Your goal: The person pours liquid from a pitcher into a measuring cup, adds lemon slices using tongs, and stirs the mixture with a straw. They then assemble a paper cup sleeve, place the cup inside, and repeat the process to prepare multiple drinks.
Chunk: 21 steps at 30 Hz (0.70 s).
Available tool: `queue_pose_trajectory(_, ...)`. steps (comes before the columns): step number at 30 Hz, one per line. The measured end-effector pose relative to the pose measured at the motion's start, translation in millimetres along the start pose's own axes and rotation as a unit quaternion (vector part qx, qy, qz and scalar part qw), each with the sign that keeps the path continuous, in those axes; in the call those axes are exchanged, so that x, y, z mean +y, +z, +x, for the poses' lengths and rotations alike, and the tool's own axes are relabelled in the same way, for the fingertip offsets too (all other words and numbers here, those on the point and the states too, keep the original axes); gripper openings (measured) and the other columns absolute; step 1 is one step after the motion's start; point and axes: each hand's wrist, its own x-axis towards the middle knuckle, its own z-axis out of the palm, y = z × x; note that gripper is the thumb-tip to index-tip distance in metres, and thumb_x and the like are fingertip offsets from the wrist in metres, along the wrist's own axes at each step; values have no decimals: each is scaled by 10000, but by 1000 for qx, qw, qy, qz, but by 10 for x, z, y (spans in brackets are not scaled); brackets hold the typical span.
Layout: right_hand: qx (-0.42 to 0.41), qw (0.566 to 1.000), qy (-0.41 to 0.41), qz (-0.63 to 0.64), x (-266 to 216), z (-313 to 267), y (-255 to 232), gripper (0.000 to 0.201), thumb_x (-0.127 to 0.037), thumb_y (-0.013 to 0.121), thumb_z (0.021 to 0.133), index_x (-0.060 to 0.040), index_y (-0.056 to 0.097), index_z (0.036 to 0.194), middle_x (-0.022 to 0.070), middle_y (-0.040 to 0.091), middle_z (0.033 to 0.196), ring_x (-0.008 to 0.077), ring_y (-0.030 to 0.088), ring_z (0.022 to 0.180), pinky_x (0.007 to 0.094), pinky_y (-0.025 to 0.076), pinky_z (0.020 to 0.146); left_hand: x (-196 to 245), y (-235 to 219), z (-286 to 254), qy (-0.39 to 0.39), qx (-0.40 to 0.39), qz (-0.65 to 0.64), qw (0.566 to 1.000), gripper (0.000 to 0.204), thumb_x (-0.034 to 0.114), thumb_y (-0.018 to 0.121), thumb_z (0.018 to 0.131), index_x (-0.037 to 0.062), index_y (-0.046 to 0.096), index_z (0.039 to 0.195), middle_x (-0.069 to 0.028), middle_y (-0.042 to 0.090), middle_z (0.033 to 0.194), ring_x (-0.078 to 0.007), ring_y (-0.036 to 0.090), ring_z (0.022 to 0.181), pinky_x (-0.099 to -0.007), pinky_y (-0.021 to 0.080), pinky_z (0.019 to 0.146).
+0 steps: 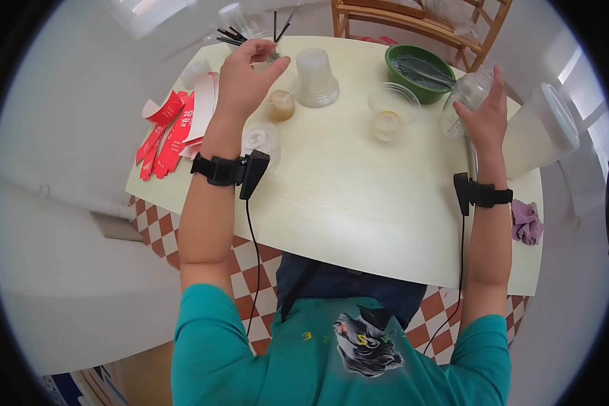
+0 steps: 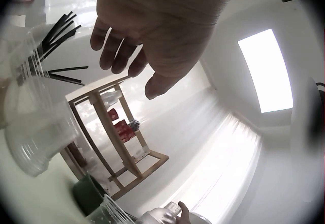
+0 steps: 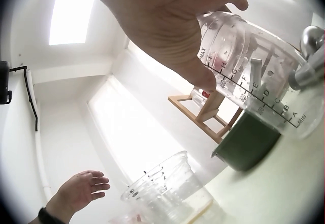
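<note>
My left hand (image 1: 245,78) is raised at the back left of the table, its fingers loosely bent and nothing in them. Beside it in the head view, black straws (image 1: 231,35) stand fanned out; the left wrist view shows these straws (image 2: 58,36) apart from the fingers. At the right, my right hand (image 1: 486,122) has thumb and fingers spread beside a clear shaker cup (image 1: 463,101). In the right wrist view the thumb overlaps this shaker cup (image 3: 254,81), which carries black letter and number marks and stands on the table.
A green basin (image 1: 423,66) with a metal utensil stands behind the shaker. Stacked clear cups (image 1: 314,78), a small brown-filled jar (image 1: 281,105) and a clear tub (image 1: 394,101) occupy the table. Red-and-white card sleeves (image 1: 176,135) lie left; a large pale container (image 1: 541,132) and purple cloth (image 1: 526,222) are right.
</note>
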Motion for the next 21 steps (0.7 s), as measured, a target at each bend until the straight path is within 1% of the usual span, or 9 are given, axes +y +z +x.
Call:
queue_pose_trajectory(4,3,999,13,-41,28,-1,-15,1012,-175,834,610,-161,259,1443,168,519,1260,348,507,1163,425,439,958,-227,-97,-144,-39,-4,66,997,447,286,760,763,4,634,1087,-106,672,1050,-201,620,1005,-341,468,871)
queue_pose_trajectory(6,34,997,-25,-68,53,9,-4,1020,-221,853,596,-154,277,1435,184,508,1266,355,476,1197,453,404,987,-297,-144,-246,-46,-11,104,993,460,294,760,770,19,624,1113,-88,669,1083,-188,620,1014,-340,458,853)
queue_pose_trajectory(8,62,995,-40,-71,66,35,15,1023,-251,859,595,-149,281,1433,189,500,1276,360,456,1214,464,389,996,-287,-201,-389,-69,-8,163,984,560,341,770,735,-12,598,1135,-167,619,1161,-294,600,1065,-376,475,906)
queue_pose_trajectory(9,91,991,-57,-75,71,34,11,1028,-281,865,594,-144,285,1431,193,492,1285,365,436,1232,475,374,1004,-278,-247,-471,-69,-10,164,984,560,341,770,735,-12,598,1135,-167,619,1161,-294,600,1065,-376,475,906)
queue_pose_trajectory(11,102,991,-52,-73,-23,45,-63,1019,-299,865,599,-138,294,1428,198,485,1292,366,429,1238,477,367,1006,-185,-332,-621,-120,-77,269,952,698,388,794,688,-20,553,1200,-204,586,1201,-332,585,1081,-377,476,910)
queue_pose_trajectory(12,114,990,-50,-72,-76,48,-103,1012,-317,865,604,-133,303,1425,202,478,1299,367,421,1243,479,359,1009,-136,-346,-685,-119,-79,270,952,698,388,794,688,-20,553,1200,-204,586,1201,-332,585,1081,-377,476,910)
queue_pose_trajectory(14,124,989,-66,-54,-137,50,-154,986,-316,860,615,-124,320,1417,194,478,1303,361,419,1245,472,350,1015,-63,-353,-773,-176,-184,311,915,832,437,813,635,-38,510,1247,-241,572,1204,-346,579,1095,-377,475,916)
queue_pose_trajectory(17,135,986,-98,-21,-265,10,-177,941,-307,851,631,-107,351,1403,178,482,1304,352,421,1243,466,338,1023,-208,-280,-806,-201,-246,298,900,922,470,819,598,-56,477,1274,-273,566,1201,-357,572,1115,-387,471,928)
queue_pose_trajectory(21,124,985,-120,5,-370,-37,-203,917,-285,843,641,-83,367,1398,156,496,1298,348,432,1235,460,334,1023,-273,-197,-794,-211,-289,278,891,924,447,803,633,-55,444,1321,-261,537,1281,-347,557,1164,-374,446,971)
